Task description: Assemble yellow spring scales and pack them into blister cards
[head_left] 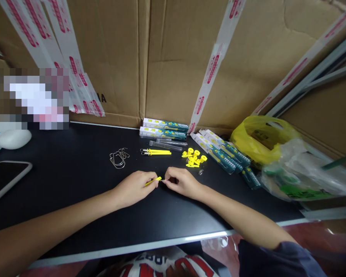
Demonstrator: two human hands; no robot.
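In the lower middle of the head view, the left hand point(137, 188) pinches a yellow rod point(150, 182), whose end pokes out to the right. The right hand point(186, 182) pinches a thin metal piece point(163, 180) between thumb and fingers, its tip at the rod's end; whether they touch is too small to tell. To do this well, the rod is best gripped close to its end, the metal kept in line with it, and the pressure light, with both wrists steadied low over the table point(83, 238).

At the centre lie two metal-tipped rods point(160, 152), then two tubes point(168, 145), with two boxes point(163, 133) at the back. Right of centre, at least three more boxes point(216, 152) overlap. Among the yellow parts point(196, 154), three round ones stand out; the others merge. Beside them, the springs point(201, 172) are too small to count. Left of centre, the hooks point(118, 159) tangle, several at least. One phone point(7, 179) lies at far left; two bags point(248, 134) sit at right.
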